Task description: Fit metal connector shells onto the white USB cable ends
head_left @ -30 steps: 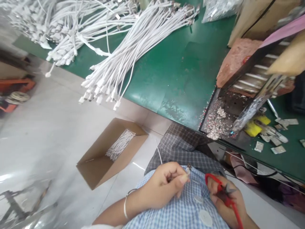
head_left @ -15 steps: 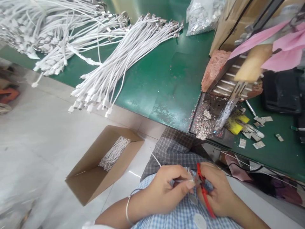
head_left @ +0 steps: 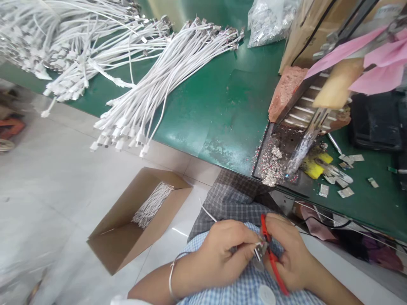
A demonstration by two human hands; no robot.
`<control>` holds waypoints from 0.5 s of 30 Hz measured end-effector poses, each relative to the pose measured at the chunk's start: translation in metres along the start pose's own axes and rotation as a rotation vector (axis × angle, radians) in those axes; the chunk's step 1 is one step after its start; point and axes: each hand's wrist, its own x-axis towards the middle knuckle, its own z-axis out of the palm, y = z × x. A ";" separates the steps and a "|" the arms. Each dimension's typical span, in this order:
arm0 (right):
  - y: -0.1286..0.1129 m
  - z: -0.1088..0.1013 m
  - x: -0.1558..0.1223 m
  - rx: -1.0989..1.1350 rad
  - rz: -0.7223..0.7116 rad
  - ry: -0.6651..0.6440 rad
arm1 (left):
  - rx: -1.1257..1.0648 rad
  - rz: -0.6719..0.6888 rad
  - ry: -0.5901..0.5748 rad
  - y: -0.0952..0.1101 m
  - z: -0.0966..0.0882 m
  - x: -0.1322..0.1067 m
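Observation:
Low over my lap, my left hand [head_left: 227, 252] pinches a thin white cable [head_left: 208, 211] whose free end sticks out up and to the left. A metal USB plug [head_left: 259, 252] shows at its fingertips. My right hand [head_left: 288, 250] is closed around a pair of red-handled pliers or cutters [head_left: 276, 267]; the exact kind is hard to make out. The tool's metal jaws meet the plug beside my left fingertips. Part of the cable is hidden inside my left hand.
Bundles of white USB cables [head_left: 165, 72] lie on the green table [head_left: 203, 123]. A cardboard box [head_left: 111, 241] with white cables [head_left: 152, 205] stands on the floor. At right are a soldering iron [head_left: 318, 123], a brick [head_left: 286, 91], solder crumbs [head_left: 271, 169] and loose metal shells [head_left: 345, 192].
The plug at my left fingertips has turned, so its open end now faces down toward me. My right hand and the red tool have shifted slightly.

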 end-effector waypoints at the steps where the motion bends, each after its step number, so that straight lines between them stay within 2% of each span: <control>1: 0.001 0.001 -0.001 -0.002 -0.004 0.001 | 0.011 0.023 0.006 0.000 0.000 0.000; 7: 0.001 0.001 -0.004 -0.011 -0.015 -0.008 | 0.072 0.101 0.019 -0.001 0.000 0.002; 15: 0.000 0.000 -0.004 0.004 -0.027 -0.020 | 0.056 0.088 -0.009 -0.003 0.000 -0.002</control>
